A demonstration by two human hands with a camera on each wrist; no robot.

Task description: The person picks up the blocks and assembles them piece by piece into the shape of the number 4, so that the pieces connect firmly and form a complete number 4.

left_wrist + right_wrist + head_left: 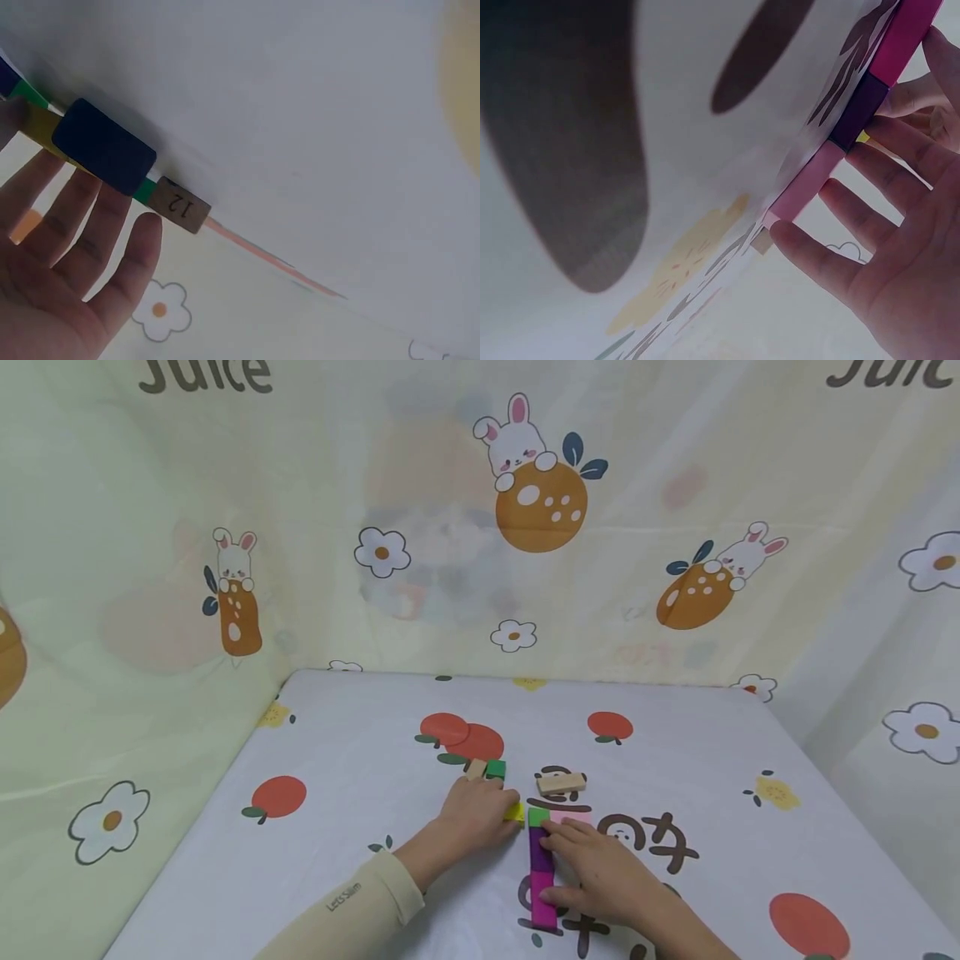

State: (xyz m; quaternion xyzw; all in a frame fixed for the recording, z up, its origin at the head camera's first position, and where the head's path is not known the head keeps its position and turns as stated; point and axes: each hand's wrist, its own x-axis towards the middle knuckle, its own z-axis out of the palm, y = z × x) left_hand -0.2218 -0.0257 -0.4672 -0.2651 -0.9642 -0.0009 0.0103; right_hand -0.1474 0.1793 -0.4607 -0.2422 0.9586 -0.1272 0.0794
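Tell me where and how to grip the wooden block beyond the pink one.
Pinch the wooden block at mid-length, across its long sides, probably best from above: it lies flat, lengthwise roughly left to right, with a gap before the pink block for fingers.

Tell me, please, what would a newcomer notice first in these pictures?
Probably the printed rabbit, leaning on an orange fruit, high on the back curtain in the head view. Below, on the white table, the right hand is at a vivid magenta block lined up with a purple block. In the left wrist view, a dark blue block stands out at the left hand.
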